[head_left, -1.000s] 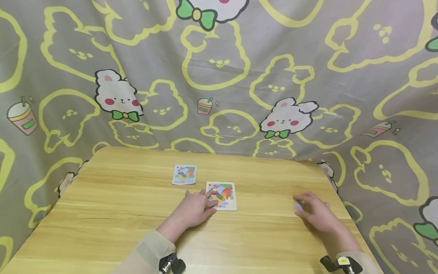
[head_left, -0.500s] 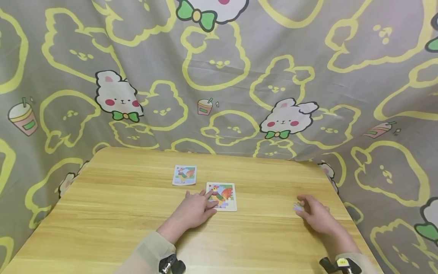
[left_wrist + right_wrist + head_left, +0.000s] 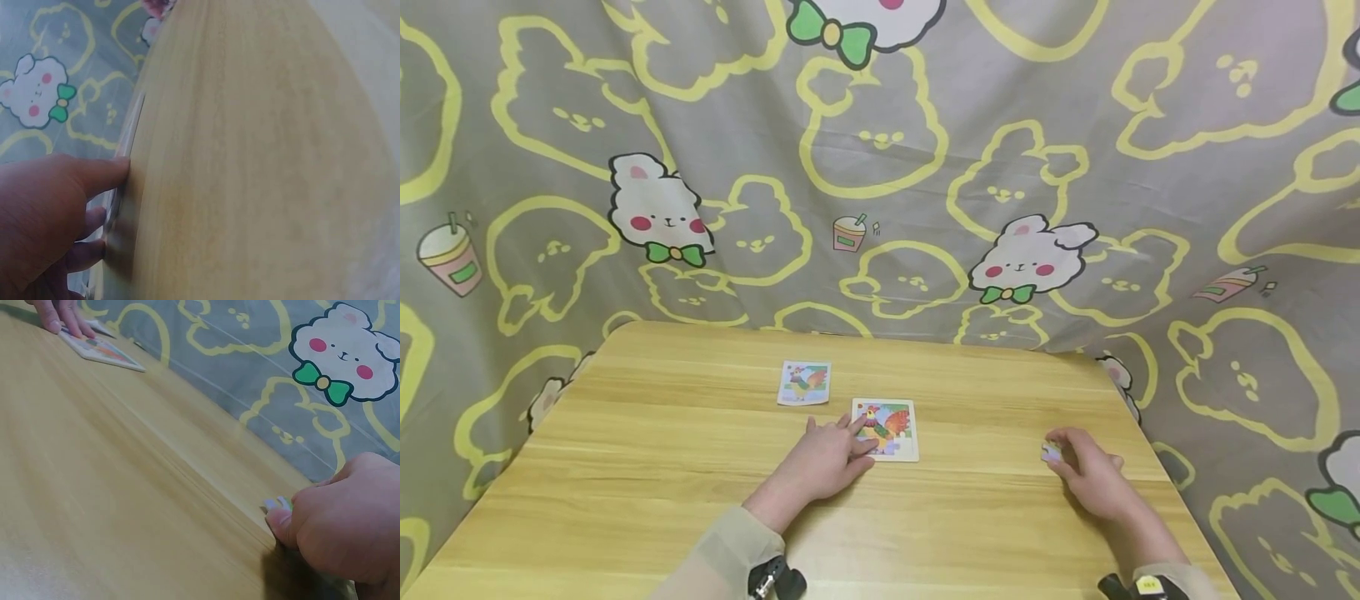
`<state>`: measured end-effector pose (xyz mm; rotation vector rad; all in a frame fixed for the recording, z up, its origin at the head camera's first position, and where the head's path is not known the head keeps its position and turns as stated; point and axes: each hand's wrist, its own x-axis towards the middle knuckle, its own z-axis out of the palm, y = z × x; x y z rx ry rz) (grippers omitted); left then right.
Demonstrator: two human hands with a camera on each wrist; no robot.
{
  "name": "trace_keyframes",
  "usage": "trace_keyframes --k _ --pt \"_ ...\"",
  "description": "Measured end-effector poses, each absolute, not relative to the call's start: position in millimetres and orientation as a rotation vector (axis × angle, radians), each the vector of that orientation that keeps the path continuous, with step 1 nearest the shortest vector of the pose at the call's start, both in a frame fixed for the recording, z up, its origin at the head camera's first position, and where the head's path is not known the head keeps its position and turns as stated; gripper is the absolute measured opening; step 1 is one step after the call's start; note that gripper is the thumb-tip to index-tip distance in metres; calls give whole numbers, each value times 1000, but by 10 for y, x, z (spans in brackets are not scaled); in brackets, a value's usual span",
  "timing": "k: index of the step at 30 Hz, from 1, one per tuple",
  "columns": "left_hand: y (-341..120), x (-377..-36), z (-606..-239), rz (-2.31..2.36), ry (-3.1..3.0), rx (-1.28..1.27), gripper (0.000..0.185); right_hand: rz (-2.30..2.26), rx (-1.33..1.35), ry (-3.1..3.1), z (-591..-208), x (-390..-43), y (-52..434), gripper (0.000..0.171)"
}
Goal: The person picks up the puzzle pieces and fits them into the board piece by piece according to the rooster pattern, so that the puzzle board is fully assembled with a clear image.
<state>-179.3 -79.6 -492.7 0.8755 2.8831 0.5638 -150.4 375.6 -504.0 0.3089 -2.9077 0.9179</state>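
A square jigsaw puzzle with a rooster picture and a pale border lies flat on the wooden table, a light patch showing in its lower right part. My left hand rests at its left side, with extended fingers over the picture and the thumb by the lower edge. Off to the right, my right hand pinches a small jigsaw piece between thumb and fingers, low over the tabletop. In the right wrist view only bits of white and green of the piece show past the thumb; the hand hides the rest.
A small picture card with the same rooster lies behind and left of the puzzle. The wooden table ends at a grey curtain with a cartoon print, which hangs along its back and sides.
My right hand has tilted the jigsaw piece in its fingertips, so more of its printed face and outline shows. My left hand stays in place on the puzzle.
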Motion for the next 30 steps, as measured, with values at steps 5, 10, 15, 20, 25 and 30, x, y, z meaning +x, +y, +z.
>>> trace_keyframes --k 5,10,15,20,25,30 --pt "-794 -1789 -4927 567 2876 882 34 881 321 -2885 -5049 -1484 3728 37" --pt "-795 -1787 -4931 566 2876 879 34 858 342 -2876 -5020 -1498 3660 38" --pt "-796 -1790 -4936 565 2891 880 33 885 380 -2845 -4957 -1525 3533 39" --pt "-796 -1794 -4949 567 2900 873 33 889 455 -2828 -4893 -1563 3377 40" --pt "-794 -1791 -4951 560 2902 869 33 879 540 -2809 -4842 -1599 3211 41" --pt "-791 -1792 -4950 552 2901 869 33 907 614 -2825 -4808 -1624 3056 43"
